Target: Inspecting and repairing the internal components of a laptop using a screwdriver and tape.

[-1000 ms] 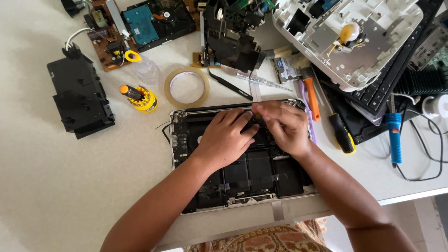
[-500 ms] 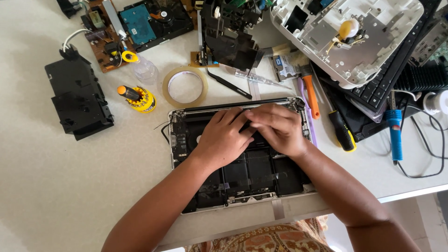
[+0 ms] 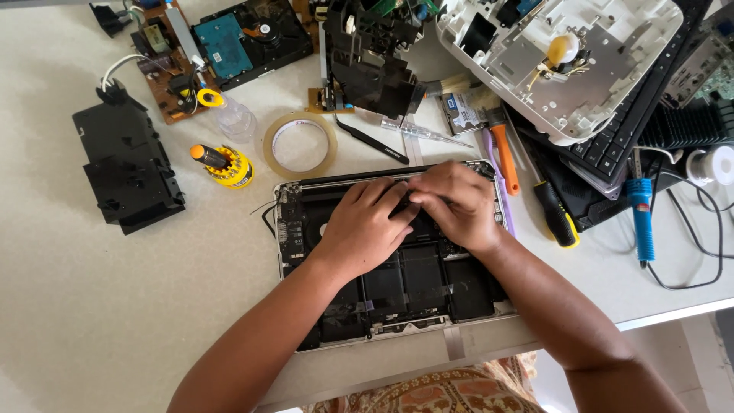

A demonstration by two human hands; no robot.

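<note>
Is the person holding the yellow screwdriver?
No, the yellow screwdriver lies on the table, while both the left hand and right hand press inside the opened laptop.

Both hands (image 3: 413, 218) hide the laptop's (image 3: 397, 283) upper internals.

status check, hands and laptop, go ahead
Left hand and right hand both pressing inside open laptop, fingers meeting near top edge. Grip hidden. Tape roll and screwdrivers alongside, nothing blocking.
</note>
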